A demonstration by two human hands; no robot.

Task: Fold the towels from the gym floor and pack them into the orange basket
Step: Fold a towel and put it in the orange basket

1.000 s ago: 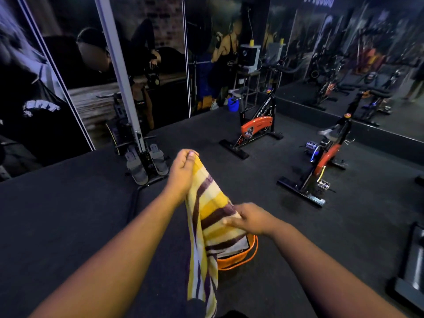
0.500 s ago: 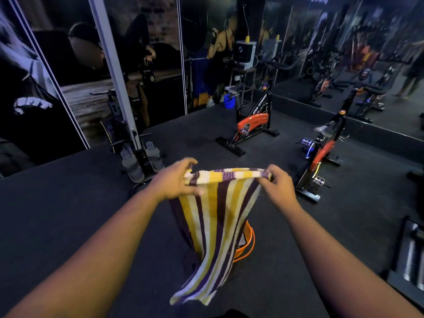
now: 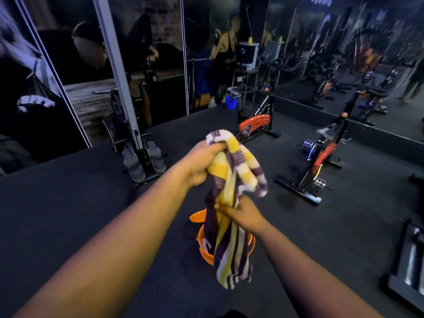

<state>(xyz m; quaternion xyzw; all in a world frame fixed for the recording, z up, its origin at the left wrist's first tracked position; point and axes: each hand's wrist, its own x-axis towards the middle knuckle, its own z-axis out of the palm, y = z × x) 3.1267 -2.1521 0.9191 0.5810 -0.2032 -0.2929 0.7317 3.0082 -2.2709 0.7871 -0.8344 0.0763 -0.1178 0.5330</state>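
There is one view only, a wide-angle camera worn on the person's head, looking forward and down along both forearms, which enter from the bottom edge and fill the lower frame at close range. It faces across the dark gym floor (image 3: 68,203) toward the far wall posters (image 3: 146,53), with a rowing machine (image 3: 142,157) ahead to the left and two exercise bikes (image 3: 257,125) ahead to the right, farther off. The wide lens bends straight lines near the frame's edges, and no second view shares the scene.
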